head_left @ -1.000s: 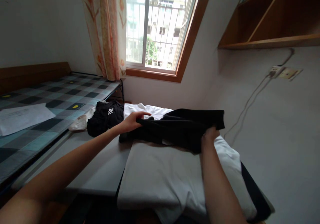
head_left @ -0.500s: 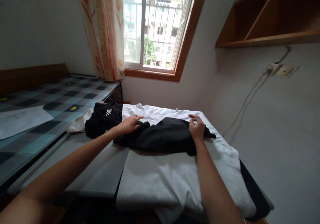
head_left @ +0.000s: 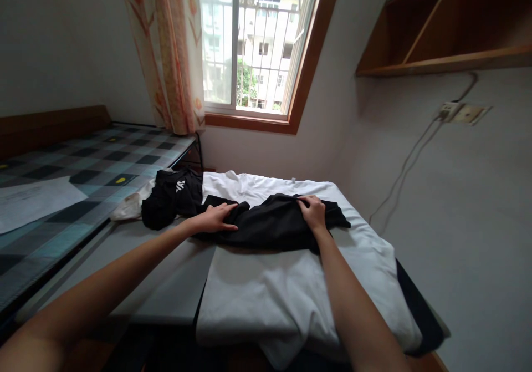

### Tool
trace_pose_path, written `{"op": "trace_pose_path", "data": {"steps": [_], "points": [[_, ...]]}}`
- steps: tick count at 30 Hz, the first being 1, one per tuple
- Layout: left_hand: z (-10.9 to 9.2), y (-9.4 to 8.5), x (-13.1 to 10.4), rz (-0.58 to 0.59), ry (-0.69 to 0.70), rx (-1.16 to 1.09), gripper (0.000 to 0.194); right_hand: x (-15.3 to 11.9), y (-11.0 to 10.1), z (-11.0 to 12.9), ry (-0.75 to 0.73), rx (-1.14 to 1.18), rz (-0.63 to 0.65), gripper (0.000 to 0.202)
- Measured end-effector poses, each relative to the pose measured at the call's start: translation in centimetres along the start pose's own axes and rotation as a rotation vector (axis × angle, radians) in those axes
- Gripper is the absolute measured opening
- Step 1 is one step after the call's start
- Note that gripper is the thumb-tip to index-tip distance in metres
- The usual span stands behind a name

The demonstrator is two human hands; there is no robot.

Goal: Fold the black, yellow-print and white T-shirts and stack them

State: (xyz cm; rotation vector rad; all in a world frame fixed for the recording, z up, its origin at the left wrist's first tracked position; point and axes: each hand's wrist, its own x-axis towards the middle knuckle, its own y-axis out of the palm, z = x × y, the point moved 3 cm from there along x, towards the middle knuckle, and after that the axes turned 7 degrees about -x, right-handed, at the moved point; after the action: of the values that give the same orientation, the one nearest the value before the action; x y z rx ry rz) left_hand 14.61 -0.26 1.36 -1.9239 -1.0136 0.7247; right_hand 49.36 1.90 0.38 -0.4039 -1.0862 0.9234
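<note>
A black garment [head_left: 270, 225] lies loosely folded across a white cloth [head_left: 266, 289], its kind unclear. On its left part rests my left hand [head_left: 216, 218], thumb and fingers spread apart over the fabric. Toward the garment's right side, my right hand [head_left: 315, 214] pinches the far edge between thumb and fingers. Dark fabric sticks out to the right beyond that hand. Just left of my left hand sits a bunched black piece of clothing [head_left: 166, 197] with a white print.
Beneath the cloth is a pale board-like surface [head_left: 162, 283]. A bed with a checked cover [head_left: 95, 150] stands on the left, with paper [head_left: 39, 200] on it. Beside the black bundle lies off-white fabric [head_left: 131, 205]. A wall socket with cables [head_left: 451, 110] is at right.
My right hand has moved left and down onto the garment's far edge and closed on it. My left hand has lowered slightly onto the fabric. The garment's right end has shifted a little left.
</note>
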Motion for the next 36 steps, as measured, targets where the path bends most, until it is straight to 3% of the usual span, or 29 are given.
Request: {"op": "trace_pose_path", "data": {"steps": [3,5,8,11,15,18,21,24,28,29,31,34,36], "points": [[-0.2,-0.1,0.5,-0.119,0.071,0.007,0.061,0.7,-2.4,0.8,-0.042,0.149,-0.213,0.025],[-0.4,-0.4,1.1,-0.157,0.115,-0.012,0.046,1.3,-4.1,1.2,-0.040,0.233,-0.211,0.027],[-0.5,-0.4,2.0,-0.091,0.180,-0.043,0.046,1.7,-6.9,1.6,-0.024,0.271,0.000,0.031],[-0.6,-0.1,2.4,0.002,0.184,-0.039,0.044,1.1,-9.8,1.8,-0.127,0.196,0.301,0.031],[-0.7,-0.7,2.3,-0.058,0.173,0.006,0.072,-1.1,-12.9,1.0,-0.170,0.058,0.679,0.036],[-1.3,-1.5,1.7,-0.060,0.176,0.004,0.080,-3.0,-14.0,-0.2,-0.118,0.002,0.864,0.041],[-2.3,-1.7,0.4,0.068,0.168,-0.004,0.082,-4.5,-13.9,-0.8,-0.129,-0.067,0.995,0.032],[-3.4,-1.2,-1.3,0.137,0.218,0.044,0.084,-4.7,-13.5,-0.6,-0.133,-0.013,0.890,0.025],[-4.3,-1.0,-2.5,0.150,0.284,0.015,0.028,-3.4,-13.6,0.8,0.020,0.333,0.604,0.034],[-4.4,-1.5,-2.5,0.125,0.281,-0.047,0.020,-3.0,-13.7,1.2,0.083,0.415,0.554,0.036],[-4.3,-3.1,-2.3,0.000,0.250,-0.237,0.025,-2.3,-14.2,1.9,0.174,0.531,0.493,0.039],[-4.0,-5.9,-2.4,-0.213,0.184,-0.612,0.042,-1.4,-15.2,3.2,0.168,0.545,0.547,0.043],[-4.2,-6.7,-2.7,-0.150,0.195,-0.765,0.049,-1.4,-15.6,3.9,0.077,0.437,0.721,0.043]]}}
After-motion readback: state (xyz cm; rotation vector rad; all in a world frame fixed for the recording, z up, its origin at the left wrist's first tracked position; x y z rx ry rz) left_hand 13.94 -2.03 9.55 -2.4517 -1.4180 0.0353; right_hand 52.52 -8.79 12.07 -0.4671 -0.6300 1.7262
